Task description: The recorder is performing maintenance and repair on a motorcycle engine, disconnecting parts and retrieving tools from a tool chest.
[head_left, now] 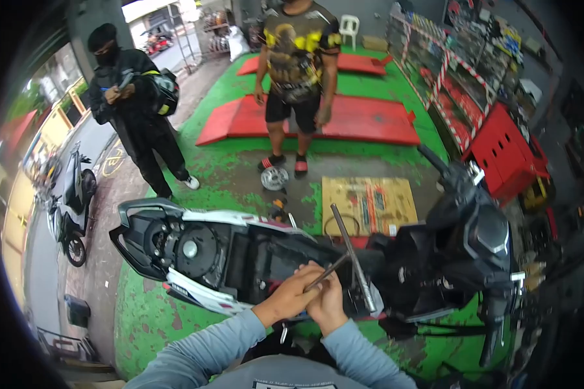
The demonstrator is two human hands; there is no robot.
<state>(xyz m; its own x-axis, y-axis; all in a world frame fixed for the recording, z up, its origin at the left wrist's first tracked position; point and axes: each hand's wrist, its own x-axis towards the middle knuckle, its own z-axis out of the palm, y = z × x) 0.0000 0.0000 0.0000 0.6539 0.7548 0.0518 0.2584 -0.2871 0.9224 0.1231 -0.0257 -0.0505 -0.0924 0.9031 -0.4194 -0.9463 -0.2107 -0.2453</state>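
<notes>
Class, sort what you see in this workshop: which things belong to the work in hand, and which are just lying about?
Seemingly in use:
- T-shaped metal tool, its shaft at the left hand
- right hand, close against the left
- scooter beneath them

Apparently just about:
- white chair
- parked motorcycle
- red cabinet

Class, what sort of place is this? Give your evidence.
Most likely a motorcycle repair shop: a scooter with its seat off, a T-shaped metal tool in hand, and red platforms on the green floor.
</notes>
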